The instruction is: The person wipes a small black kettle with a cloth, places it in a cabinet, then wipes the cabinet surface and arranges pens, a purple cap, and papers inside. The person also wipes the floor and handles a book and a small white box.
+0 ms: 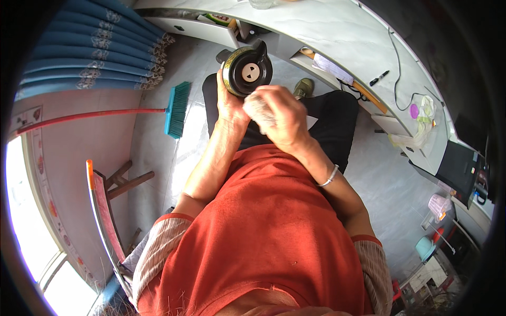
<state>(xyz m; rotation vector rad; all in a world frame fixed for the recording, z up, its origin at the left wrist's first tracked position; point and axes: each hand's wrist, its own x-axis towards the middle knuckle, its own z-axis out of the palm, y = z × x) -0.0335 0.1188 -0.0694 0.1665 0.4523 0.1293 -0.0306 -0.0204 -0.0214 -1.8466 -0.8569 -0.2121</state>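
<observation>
My left hand [232, 103] grips a kettle-like jug [259, 81] from its left side and underneath, above my lap. The jug has a black top with a spout, a white round disc in the middle, and a gold patterned band around its side. A black handle stands out at its far left. In my right hand [287, 118] is a crumpled, pale cloth [259, 108], held close to the jug's near side. Whether the cloth touches the jug I cannot tell. My right fingers hide part of the cloth.
To the left, a broom [177, 112] with teal bristles leans by a blue curtain [91, 51]. Ahead and right curves a white cabinet [332, 35] with open drawers, a black marker [379, 78] and a cable on top. A folding chair [106, 217] stands at lower left.
</observation>
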